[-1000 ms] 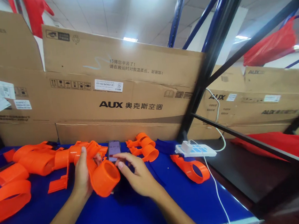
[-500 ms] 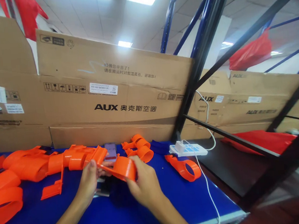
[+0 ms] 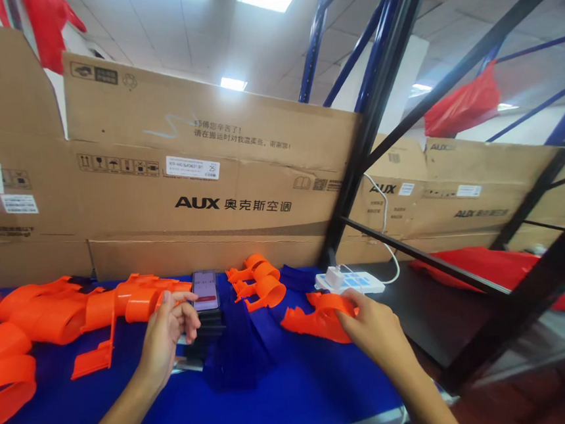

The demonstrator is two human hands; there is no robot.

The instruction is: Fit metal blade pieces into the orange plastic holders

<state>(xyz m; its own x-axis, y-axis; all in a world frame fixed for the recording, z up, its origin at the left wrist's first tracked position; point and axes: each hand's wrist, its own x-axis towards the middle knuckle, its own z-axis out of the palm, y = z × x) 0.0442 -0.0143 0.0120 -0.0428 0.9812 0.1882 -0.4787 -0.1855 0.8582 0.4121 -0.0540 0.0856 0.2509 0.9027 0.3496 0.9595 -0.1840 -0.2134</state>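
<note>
My right hand [image 3: 374,329] is closed on an orange plastic ring part [image 3: 311,318] and holds it low over the right side of the blue table [image 3: 289,396], close to a white power strip [image 3: 350,278]. Whether another orange part lies under it I cannot tell. My left hand [image 3: 167,334] hovers with loosely curled, separated fingers and nothing in it, just left of a phone [image 3: 205,290] that rests on a dark stack. A crumpled dark blue cloth [image 3: 235,348] lies between my hands.
Several orange plastic parts [image 3: 49,318] are heaped at the table's left, and a few more [image 3: 261,280] lie behind the cloth. Large cardboard boxes [image 3: 210,179] wall off the back. A black and blue rack frame [image 3: 365,139] stands at the right, over a dark shelf.
My right hand took the orange ring part from between both hands and carried it to the right. My left hand let go and now hangs empty by the phone.
</note>
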